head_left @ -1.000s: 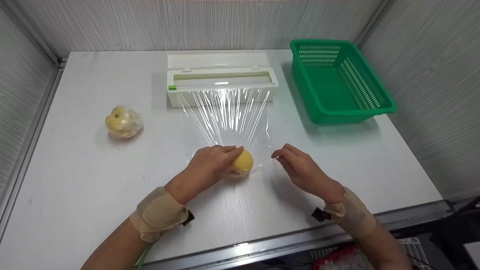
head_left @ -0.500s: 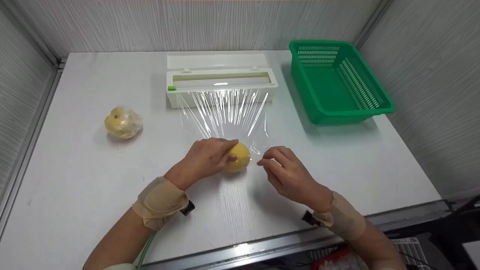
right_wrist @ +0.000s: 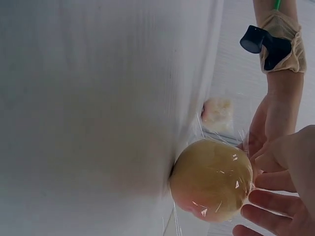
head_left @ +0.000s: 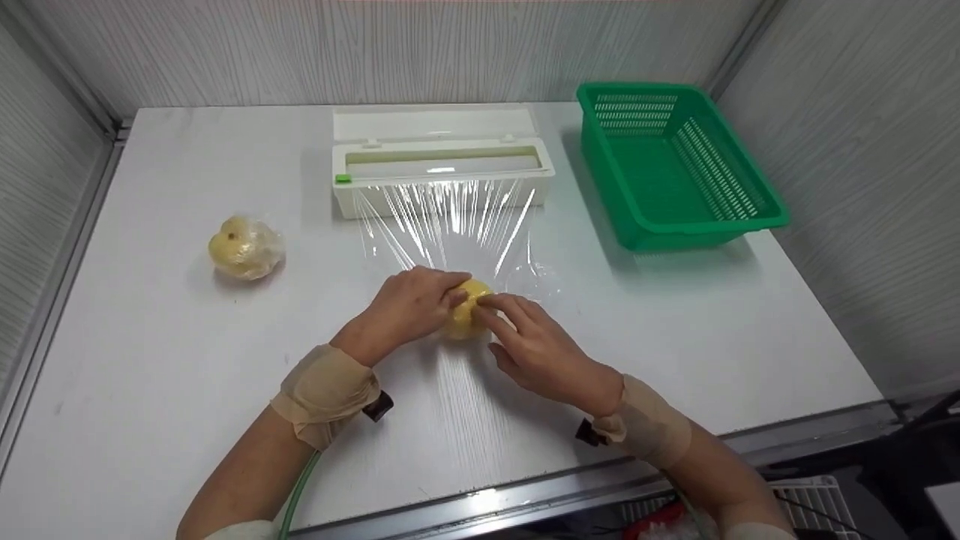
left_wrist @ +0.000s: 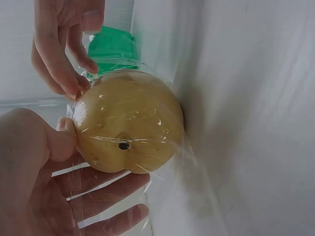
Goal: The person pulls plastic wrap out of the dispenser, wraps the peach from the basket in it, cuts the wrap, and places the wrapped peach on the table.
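A yellow peach (head_left: 461,321) with a pink blush stands at the table's middle, covered with clear plastic wrap (head_left: 457,244). My left hand (head_left: 409,307) holds it from the left, thumb on its upper side and fingers along its far side. Over its top, the fingertips of my right hand (head_left: 536,349) touch the wrap, the right thumb held apart. In the left wrist view, glossy film stretches over the peach (left_wrist: 128,120) around its dark stem hollow. The wrap runs back to a white dispenser box (head_left: 442,199) with its lid raised.
A wrapped yellow fruit (head_left: 246,249) sits on the left of the white table (head_left: 150,360). At the back right stands a green plastic basket (head_left: 637,225). Panelled walls border the back and sides; a metal edge (head_left: 480,501) runs along the front.
The right hand has moved left from beside the peach onto its top, bringing the wrap's right edge over. The left hand and peach have shifted slightly back and left.
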{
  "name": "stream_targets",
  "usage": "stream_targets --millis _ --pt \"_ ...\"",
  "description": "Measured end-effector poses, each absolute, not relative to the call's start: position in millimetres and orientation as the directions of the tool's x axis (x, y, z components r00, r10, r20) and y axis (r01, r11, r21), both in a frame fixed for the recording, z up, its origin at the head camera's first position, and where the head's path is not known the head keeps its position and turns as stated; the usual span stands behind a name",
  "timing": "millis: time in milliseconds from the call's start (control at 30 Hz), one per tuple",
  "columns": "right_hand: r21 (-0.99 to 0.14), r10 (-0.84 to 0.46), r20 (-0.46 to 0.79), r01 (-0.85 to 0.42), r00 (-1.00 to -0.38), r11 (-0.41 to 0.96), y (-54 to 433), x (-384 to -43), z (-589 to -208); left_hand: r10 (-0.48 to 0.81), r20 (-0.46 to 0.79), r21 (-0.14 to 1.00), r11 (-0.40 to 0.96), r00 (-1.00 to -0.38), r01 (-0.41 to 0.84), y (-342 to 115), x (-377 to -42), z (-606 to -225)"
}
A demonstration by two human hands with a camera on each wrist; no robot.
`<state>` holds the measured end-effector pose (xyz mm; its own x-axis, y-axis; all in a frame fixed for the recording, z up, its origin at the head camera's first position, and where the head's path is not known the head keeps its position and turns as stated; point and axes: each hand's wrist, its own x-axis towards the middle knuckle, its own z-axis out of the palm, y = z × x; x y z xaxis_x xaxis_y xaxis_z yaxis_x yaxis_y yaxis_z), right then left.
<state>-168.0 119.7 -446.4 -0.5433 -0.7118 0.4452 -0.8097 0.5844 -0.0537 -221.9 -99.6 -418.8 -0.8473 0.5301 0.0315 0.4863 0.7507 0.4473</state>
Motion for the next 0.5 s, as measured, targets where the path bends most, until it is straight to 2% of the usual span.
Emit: stream_targets --millis 300,500 --pt "-0.053 -0.669 0.437 -0.760 -0.601 0.648 111 -180 -453 0.547 0.032 0.496 0.718 -0.836 0.489 -102 -227 -422" --pt "-0.047 -0.629 0.426 -0.710 -0.650 0.702 106 -186 -454 0.525 0.009 0.507 0.731 -0.851 0.456 -103 -230 -425"
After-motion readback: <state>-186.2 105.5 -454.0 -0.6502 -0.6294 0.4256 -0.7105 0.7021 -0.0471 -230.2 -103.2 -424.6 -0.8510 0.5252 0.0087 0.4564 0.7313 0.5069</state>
